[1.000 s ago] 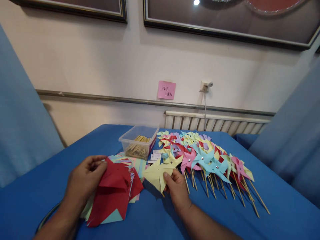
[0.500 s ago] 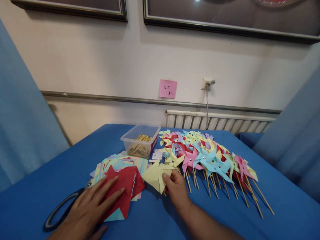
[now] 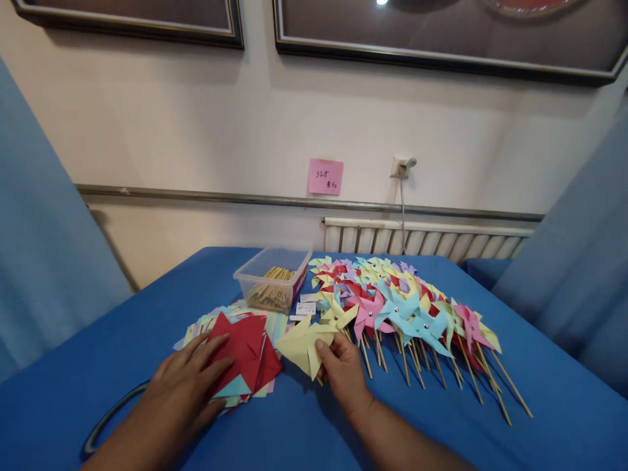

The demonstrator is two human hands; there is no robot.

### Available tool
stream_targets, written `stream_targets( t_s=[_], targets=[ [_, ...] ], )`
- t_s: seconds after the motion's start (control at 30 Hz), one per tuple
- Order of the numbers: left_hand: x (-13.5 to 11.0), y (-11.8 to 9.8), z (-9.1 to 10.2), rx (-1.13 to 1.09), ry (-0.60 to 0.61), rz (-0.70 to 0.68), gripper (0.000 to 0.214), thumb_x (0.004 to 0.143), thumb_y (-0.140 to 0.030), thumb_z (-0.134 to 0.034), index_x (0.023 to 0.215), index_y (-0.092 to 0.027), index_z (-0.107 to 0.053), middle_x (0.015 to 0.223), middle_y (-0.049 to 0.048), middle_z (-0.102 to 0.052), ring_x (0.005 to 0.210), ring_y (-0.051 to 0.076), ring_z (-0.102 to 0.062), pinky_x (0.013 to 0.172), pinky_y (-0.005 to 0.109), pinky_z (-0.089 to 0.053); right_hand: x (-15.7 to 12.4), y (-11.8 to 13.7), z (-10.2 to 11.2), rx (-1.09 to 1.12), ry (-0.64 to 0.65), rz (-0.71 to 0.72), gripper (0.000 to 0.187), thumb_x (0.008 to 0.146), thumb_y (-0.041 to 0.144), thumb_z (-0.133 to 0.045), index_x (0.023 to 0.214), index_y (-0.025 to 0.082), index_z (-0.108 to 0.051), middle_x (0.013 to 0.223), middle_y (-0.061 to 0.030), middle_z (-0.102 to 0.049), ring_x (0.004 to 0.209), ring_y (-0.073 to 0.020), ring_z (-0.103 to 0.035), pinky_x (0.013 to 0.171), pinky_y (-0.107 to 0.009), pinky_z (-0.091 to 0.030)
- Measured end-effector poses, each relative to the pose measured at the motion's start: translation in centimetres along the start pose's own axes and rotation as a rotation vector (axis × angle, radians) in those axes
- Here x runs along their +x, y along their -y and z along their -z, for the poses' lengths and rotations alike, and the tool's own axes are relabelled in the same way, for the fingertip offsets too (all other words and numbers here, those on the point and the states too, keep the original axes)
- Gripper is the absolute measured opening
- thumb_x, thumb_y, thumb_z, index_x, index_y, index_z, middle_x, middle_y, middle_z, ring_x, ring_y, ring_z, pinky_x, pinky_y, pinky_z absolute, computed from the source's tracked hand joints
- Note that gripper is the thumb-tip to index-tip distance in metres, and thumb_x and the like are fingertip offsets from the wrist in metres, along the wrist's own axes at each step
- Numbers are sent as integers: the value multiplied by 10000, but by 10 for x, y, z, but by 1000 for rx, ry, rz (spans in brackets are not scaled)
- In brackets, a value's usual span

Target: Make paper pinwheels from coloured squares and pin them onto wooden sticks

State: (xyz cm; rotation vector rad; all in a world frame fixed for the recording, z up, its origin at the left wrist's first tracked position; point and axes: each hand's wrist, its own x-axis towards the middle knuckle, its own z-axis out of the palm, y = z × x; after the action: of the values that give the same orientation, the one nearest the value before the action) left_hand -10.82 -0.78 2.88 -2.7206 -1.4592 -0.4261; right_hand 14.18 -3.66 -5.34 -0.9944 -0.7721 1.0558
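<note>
Red sheet (image 3: 248, 347) slid fwd onto pile (image 3: 202, 320), so prob. tidier now; I've L hand (image 3: 179, 383) atop it, fingers apart, R hand (image 3: 346, 373) clamped on yellow paper (image 3: 300, 347).

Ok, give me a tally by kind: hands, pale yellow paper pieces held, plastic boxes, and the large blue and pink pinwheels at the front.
Left hand, right hand: 2
Pale yellow paper held: 1
Plastic box: 1
Front blue pinwheels: 2
Front pink pinwheels: 2
Total: 8

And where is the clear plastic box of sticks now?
In the head view, the clear plastic box stands slightly left of centre, behind the paper stack, left of the pinwheels.
</note>
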Motion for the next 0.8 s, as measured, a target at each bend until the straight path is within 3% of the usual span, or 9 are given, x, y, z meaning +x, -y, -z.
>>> stream_targets(
  t_s=[0.1, 0.17, 0.23, 0.3, 0.4, 0.6, 0.8],
  targets=[
    [5, -28, -6, -346, -34, 100, 410, 694, -391, -694, 1091, -293, -694, 1271, 87, -630, 1223, 351, -495, 1037, 496, -338, -2, 6, -2, -7, -26, 22, 300, 722, 439, -688, 673, 163, -580, 465, 73, -501, 376, -73, -443, 373, -176, -335],
    [11, -57, -18, -756, 48, 223, 428, 725, -396, -679, 1137, -281, -656, 1203, 91, -664, 1111, 301, -590, 957, 427, -437, -3, 11, -2, 3, -42, 48, 299, 725, 444, -691, 709, 156, -612, 482, 60, -530, 388, -78, -461, 386, -183, -355],
    [21, -86, -31, -1148, 65, 384, 406, 654, -386, -744, 1019, -218, -689, 1111, 122, -696, 1060, 309, -619, 880, 394, -488, -3, 16, 0, 31, -66, 78, 305, 721, 447, -703, 739, 150, -637, 505, 45, -559, 403, -84, -475, 397, -191, -374],
    [34, -108, -41, -1387, 118, 548, 405, 568, -339, -815, 917, -174, -695, 1023, 141, -719, 1017, 312, -637, 824, 367, -506, -2, 20, 3, 57, -88, 104, 309, 721, 443, -714, 765, 144, -654, 521, 32, -581, 413, -85, -482, 407, -195, -388],
    [51, -121, -46, -1705, 117, 551, 373, 697, -341, -740, 1020, -169, -670, 1036, 119, -722, 956, 260, -664, 817, 336, -499, 0, 20, 6, 72, -74, 120, 329, 732, 444, -712, 838, 136, -673, 566, 13, -619, 425, -82, -490, 417, -195, -401],
    [66, -103, -48, -1853, 57, 514, 292, 740, -333, -722, 928, -110, -699, 850, 116, -753, 737, 224, -688, 670, 293, -515, 3, 5, 4, 21, 70, -8, 384, 703, 502, -720, 787, 131, -666, 477, 33, -560, 371, -74, -455, 369, -178, -357],
    [64, -87, -52, -1719, 192, 587, 411, 652, -389, -780, 940, -105, -706, 766, 112, -760, 582, 222, -672, 579, 311, -521, 2, 3, 7, 36, 180, -30, 393, 770, 541, -649, 799, 149, -635, 555, 31, -543, 432, -77, -461, 388, -171, -332]
  ],
)
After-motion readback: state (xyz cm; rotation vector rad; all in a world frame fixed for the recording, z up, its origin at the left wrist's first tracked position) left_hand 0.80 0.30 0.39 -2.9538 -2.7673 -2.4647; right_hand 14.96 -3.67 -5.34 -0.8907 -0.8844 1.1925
